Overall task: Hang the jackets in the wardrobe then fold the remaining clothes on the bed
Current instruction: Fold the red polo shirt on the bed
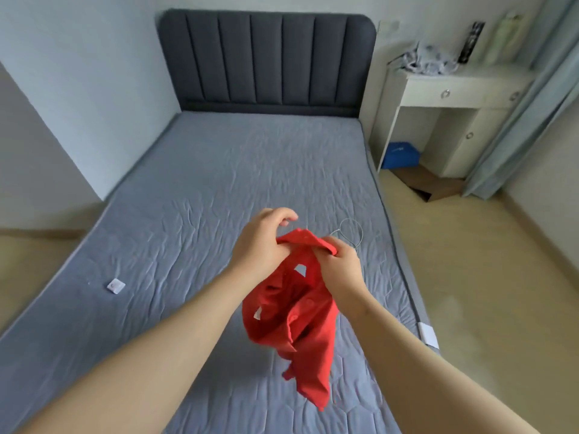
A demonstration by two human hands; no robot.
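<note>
Left hand (263,242) and right hand (341,267) pinch the shirt (300,317) by its collar in curled fingers (326,247) above the bed (188,183); probably folding, so next spread it flat

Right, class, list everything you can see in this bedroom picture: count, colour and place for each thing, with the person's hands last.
shirt: one, red, held in the air over the mattress
wire hanger: one, silver, just beyond the right hand
mattress: one, blue-grey, centre
headboard: one, dark grey, far wall
square item: one, white, on the mattress, left side
desk: one, white, right of the headboard
bag or box: one, blue, under the desk
cardboard: one piece, brown, floor by the desk
curtain: one, pale blue, far right
left hand: fingers pinch the shirt's top
right hand: grips the collar
</note>
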